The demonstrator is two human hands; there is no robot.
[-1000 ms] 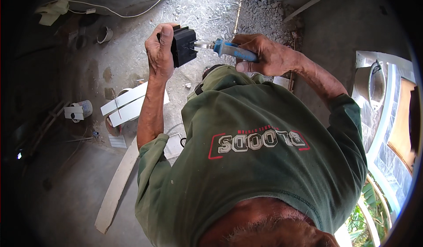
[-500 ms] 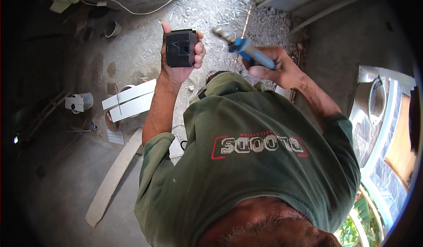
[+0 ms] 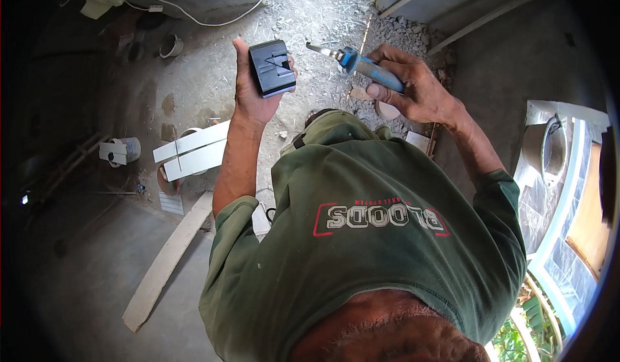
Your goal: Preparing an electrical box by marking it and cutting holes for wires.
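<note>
My left hand is closed round a black, box-shaped plastic block. Its thumb lies along one side and the fingertips show at the other. The block's upward face has a raised, slotted part; what it is exactly I cannot make out. To the right, my right hand grips a hand tool by its blue-and-grey handle. A thin metal tip with a bent end sticks out of the blue collar and points left toward the block. A gap separates tip and block.
Stony rubble covers the ground ahead. White boards lie over a bucket at the left, with a long plank nearer. A white cable runs along the back left wall. Another bucket stands farther left.
The block has tilted and turned in my left hand, so more of its slotted face shows. My right hand has turned slightly, and the tool's tip now stands out sharply instead of blurred.
</note>
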